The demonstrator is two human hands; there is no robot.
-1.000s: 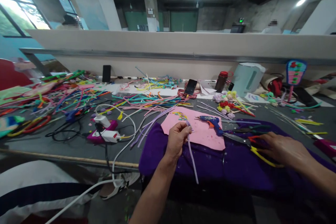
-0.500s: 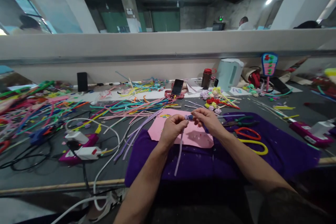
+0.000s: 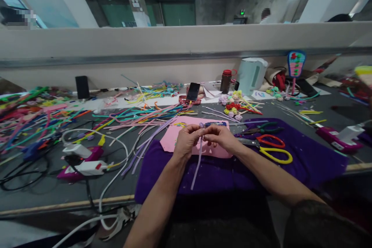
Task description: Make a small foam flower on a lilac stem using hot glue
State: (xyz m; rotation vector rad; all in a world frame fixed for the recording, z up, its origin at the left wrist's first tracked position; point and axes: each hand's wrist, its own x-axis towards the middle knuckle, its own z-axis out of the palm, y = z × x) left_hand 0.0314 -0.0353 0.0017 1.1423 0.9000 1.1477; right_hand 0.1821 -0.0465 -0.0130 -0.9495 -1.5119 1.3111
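A lilac pipe cleaner (image 3: 197, 161) is pinched near its top end by the left hand (image 3: 186, 142) and the right hand (image 3: 220, 137), fingertips drawn close together above a pink sheet (image 3: 174, 139); its tail hangs over the purple cloth (image 3: 305, 162). Scissors (image 3: 271, 147) lie just right, on the worktop (image 3: 43, 190).

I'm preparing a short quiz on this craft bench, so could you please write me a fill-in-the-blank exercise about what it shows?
1. Both hands, the left hand and right hand, pinch a lilac pipe cleaner whose loose end hangs ____.
2. Under the hands lies a pink sheet on a ____ cloth.
3. The scissors right of the hands have red and ____ handles.

Missing words: down; purple; yellow
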